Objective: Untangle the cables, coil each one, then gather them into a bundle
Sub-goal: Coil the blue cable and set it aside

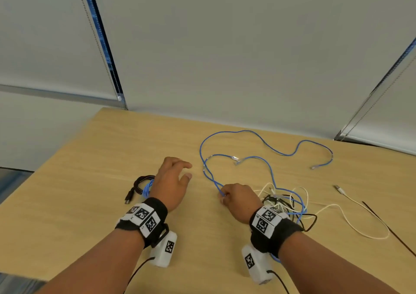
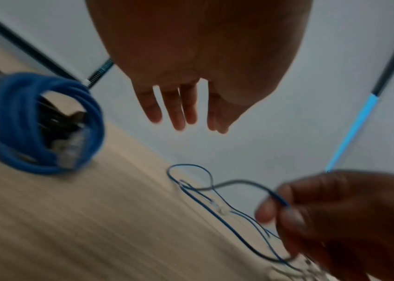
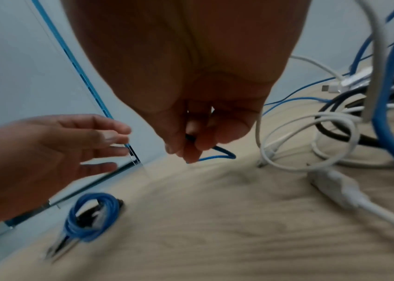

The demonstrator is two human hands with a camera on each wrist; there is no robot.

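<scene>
A long blue cable (image 1: pixel 256 134) loops loosely over the wooden table (image 1: pixel 90 158). My right hand (image 1: pixel 236 198) pinches a bend of this blue cable (image 3: pixel 217 154) between thumb and fingers, just above the tabletop. My left hand (image 1: pixel 173 181) hovers empty with relaxed, spread fingers (image 2: pixel 176 112), left of that cable. A coiled blue cable (image 2: pixel 44 123) lies on a coiled black cable (image 1: pixel 139 184) beside my left wrist. A tangle of white, black and blue cables (image 1: pixel 286 203) sits behind my right wrist.
A white cable (image 1: pixel 351 212) with a plug (image 1: pixel 338 189) trails off to the right, beside a thin black line (image 1: pixel 387 227). Grey window blinds (image 1: pixel 225 46) stand just past the table's far edge. Bare tabletop lies between and in front of my hands.
</scene>
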